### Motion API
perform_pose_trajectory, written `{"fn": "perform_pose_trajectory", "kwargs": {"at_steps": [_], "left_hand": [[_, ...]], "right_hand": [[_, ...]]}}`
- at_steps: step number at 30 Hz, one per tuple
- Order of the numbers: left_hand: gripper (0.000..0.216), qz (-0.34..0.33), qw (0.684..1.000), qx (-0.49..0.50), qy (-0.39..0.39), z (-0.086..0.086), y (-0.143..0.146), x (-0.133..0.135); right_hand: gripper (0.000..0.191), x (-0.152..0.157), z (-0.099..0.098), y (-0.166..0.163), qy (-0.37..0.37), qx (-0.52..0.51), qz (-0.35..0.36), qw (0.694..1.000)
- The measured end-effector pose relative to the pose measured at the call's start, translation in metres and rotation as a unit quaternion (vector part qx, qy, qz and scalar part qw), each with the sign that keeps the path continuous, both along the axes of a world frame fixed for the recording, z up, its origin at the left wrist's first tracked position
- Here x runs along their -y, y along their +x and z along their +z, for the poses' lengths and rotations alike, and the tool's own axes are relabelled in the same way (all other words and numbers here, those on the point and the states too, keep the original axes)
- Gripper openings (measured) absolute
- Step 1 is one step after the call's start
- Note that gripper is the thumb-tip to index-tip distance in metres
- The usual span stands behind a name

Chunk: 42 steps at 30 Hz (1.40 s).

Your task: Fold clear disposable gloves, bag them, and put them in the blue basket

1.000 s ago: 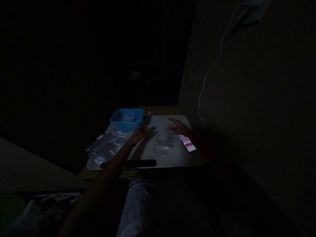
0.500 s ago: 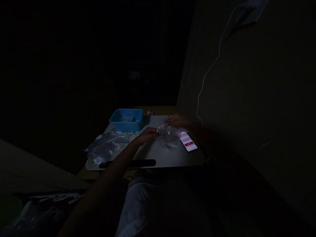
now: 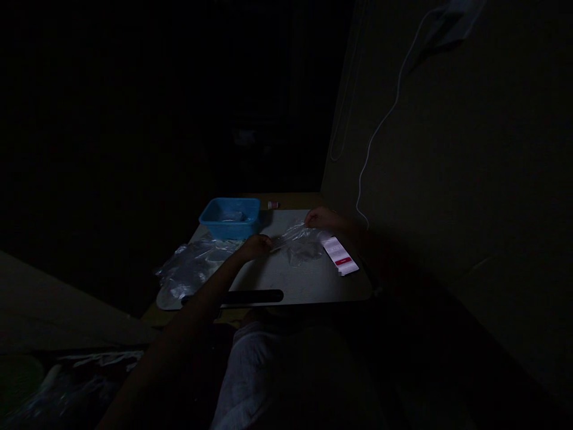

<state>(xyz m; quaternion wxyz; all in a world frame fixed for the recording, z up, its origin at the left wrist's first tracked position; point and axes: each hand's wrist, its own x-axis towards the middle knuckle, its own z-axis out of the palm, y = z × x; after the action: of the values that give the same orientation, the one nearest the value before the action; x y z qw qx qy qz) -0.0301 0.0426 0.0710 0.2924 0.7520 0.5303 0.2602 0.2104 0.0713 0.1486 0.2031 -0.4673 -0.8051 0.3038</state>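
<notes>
A clear plastic bag (image 3: 298, 239) is stretched between my two hands over a small white table (image 3: 308, 289). My left hand (image 3: 258, 246) is closed on the bag's left end. At its upper right, my right hand (image 3: 319, 217) pinches the plastic. Dim light hides the finer details of the fingers and whatever the bag may contain. Just right of the bag lies a phone (image 3: 341, 257) with its screen lit. More clear plastic bags (image 3: 190, 269) are heaped at the table's left side, near my left forearm.
A blue plastic basin (image 3: 230, 229) with something pale inside stands at the table's back left. Behind it is a small pink-and-white container (image 3: 273, 205). A dark slot (image 3: 255, 296) runs along the front edge. Down the right wall hangs a white cable (image 3: 369, 143).
My left hand has moved left and slightly down, away from my right hand, pulling the bag out longer between them. My right hand has shifted slightly right.
</notes>
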Motion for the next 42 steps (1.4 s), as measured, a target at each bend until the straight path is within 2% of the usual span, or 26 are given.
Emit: {"fn": "perform_pose_trajectory", "kwargs": {"at_steps": [3, 5, 7, 9, 11, 15, 19, 23, 26, 28, 31, 34, 37, 42], "left_hand": [[0.011, 0.044, 0.998, -0.009, 0.051, 0.002, -0.003, 0.000], [0.017, 0.073, 0.990, -0.040, 0.115, 0.002, -0.008, 0.003], [0.020, 0.090, 0.972, -0.102, 0.191, 0.000, -0.013, 0.009], [0.022, 0.090, 0.951, -0.175, 0.239, -0.006, -0.018, 0.015], [0.024, 0.080, 0.940, -0.235, 0.233, -0.015, -0.021, 0.020], [0.026, 0.050, 0.934, -0.311, 0.171, -0.027, -0.022, 0.028], [0.028, 0.067, 0.934, -0.329, 0.124, -0.028, -0.025, 0.031], [0.030, 0.122, 0.935, -0.320, 0.091, -0.028, -0.033, 0.033], [0.034, 0.143, 0.938, -0.288, 0.131, -0.028, -0.032, 0.038], [0.036, 0.121, 0.945, -0.252, 0.169, -0.026, -0.022, 0.045], [0.038, 0.011, 0.958, -0.215, 0.188, -0.023, 0.003, 0.053], [0.033, -0.058, 0.948, -0.292, 0.116, -0.023, 0.026, 0.057], [0.030, -0.050, 0.938, -0.332, 0.089, -0.029, 0.034, 0.057], [0.032, 0.001, 0.918, -0.377, 0.126, -0.035, 0.027, 0.062]], "right_hand": [[0.014, 0.008, 0.002, -0.009, 0.136, -0.025, -0.038, 0.990], [0.014, 0.022, 0.003, -0.013, 0.248, -0.022, -0.035, 0.968], [0.013, 0.041, -0.001, -0.013, 0.331, 0.020, 0.018, 0.943], [0.014, 0.061, -0.014, -0.012, 0.363, 0.072, 0.062, 0.927], [0.014, 0.077, -0.034, -0.012, 0.354, 0.120, 0.107, 0.922], [0.014, 0.093, -0.081, -0.016, 0.330, 0.166, 0.136, 0.919], [0.013, 0.098, -0.108, -0.023, 0.304, 0.176, 0.136, 0.926], [0.014, 0.103, -0.119, -0.029, 0.285, 0.186, 0.135, 0.931], [0.014, 0.106, -0.127, -0.034, 0.270, 0.176, 0.137, 0.937], [0.012, 0.108, -0.131, -0.037, 0.261, 0.167, 0.138, 0.941], [0.011, 0.111, -0.132, -0.041, 0.254, 0.147, 0.137, 0.946], [0.010, 0.114, -0.128, -0.041, 0.237, 0.122, 0.141, 0.953], [0.013, 0.116, -0.127, -0.034, 0.230, 0.098, 0.122, 0.961], [0.020, 0.111, -0.131, -0.020, 0.226, 0.115, 0.046, 0.966]]}}
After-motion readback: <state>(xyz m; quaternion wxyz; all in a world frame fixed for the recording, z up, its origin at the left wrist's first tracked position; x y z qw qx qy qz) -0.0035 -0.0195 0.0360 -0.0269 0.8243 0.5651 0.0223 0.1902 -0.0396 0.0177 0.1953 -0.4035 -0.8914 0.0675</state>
